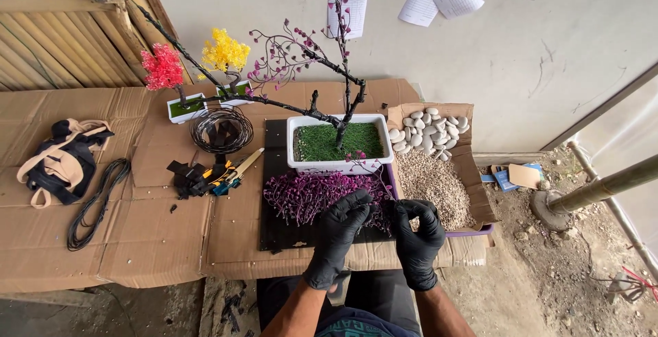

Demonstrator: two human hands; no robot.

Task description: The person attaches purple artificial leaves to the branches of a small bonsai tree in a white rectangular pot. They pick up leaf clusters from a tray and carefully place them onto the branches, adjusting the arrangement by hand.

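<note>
Both my hands wear black gloves. My left hand (340, 231) and my right hand (417, 234) meet at the near edge of a pile of purple beaded twigs (312, 195), pinching a thin twig between them. The pile lies on a black mat (274, 193). Behind it stands a white rectangular pot (339, 164) filled with green fake grass, with a dark wire tree (346, 90) growing out of it. The tree bears small pink-purple buds on some branches.
A cardboard tray (473, 172) at the right holds white pebbles (428, 130) and fine gravel (428, 183). A wire coil (221, 130), cutters (233, 172) and black tape scraps lie left. Small red (163, 68) and yellow (225, 51) trees stand behind. A bag (62, 162) and black cord (96, 203) lie far left.
</note>
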